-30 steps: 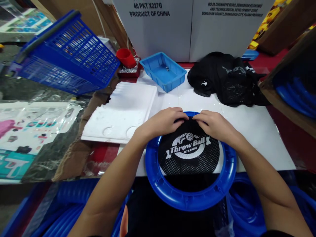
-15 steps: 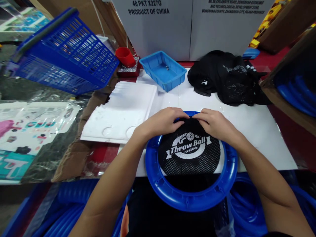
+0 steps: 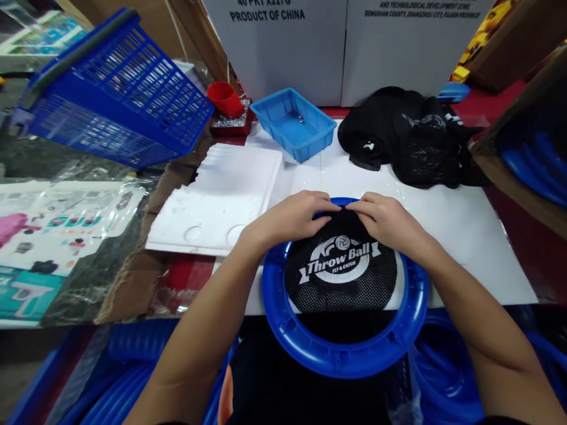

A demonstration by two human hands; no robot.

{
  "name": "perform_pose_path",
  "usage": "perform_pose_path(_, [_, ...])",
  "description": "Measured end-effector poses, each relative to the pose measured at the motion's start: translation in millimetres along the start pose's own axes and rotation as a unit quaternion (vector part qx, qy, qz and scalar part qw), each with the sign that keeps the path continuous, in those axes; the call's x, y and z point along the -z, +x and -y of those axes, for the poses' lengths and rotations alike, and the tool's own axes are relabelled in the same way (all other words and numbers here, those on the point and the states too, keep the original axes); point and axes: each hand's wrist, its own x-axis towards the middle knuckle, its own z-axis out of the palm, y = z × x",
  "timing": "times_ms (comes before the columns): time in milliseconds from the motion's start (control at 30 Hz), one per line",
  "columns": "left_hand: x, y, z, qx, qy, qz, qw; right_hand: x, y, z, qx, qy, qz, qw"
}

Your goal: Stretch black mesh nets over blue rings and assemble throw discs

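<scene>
Your left hand (image 3: 290,217) and right hand (image 3: 386,219) sit side by side at the far edge of a blue plastic ring (image 3: 341,354), fingertips almost meeting. Both hands have their fingers curled and pressed together, pinching the top edge of the black mesh net (image 3: 341,271) against the ring's far rim. The net carries a white "Throw Ball, Fly & Catch" logo and lies inside the ring, covering its upper part; the lower part of the opening is uncovered. The ring lies half on a white sheet (image 3: 465,236) covering the table, with its near side hanging over the table edge toward you.

Beyond your hands, a small light-blue tray (image 3: 319,127) stands on the sheet, with tiny dark bits inside. To its right lies a heap of black mesh nets (image 3: 411,139). To the left of the tray is a red cup (image 3: 225,99), and further left a big blue basket (image 3: 119,94) sits tilted. A white foam slab (image 3: 221,198) lies beside your left hand. White cartons (image 3: 345,47) stand at the back. More blue rings (image 3: 438,378) are stacked low at your right.
</scene>
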Motion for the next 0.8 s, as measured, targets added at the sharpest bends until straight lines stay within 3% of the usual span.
perform_pose_path(333, [-5.0,1,-1,0.014,0.018,-0.010,1.000,-1,0,10,-0.026,-0.092,0.024,0.995])
perform_pose_path(600, [-8.9,3,-9,0.085,0.095,0.006,0.992,-2,2,12,-0.054,-0.121,0.036,0.990])
perform_pose_path(800, [-12.4,6,-6,0.076,0.117,0.007,0.990,-9,4,17,-0.070,-0.221,0.052,0.971])
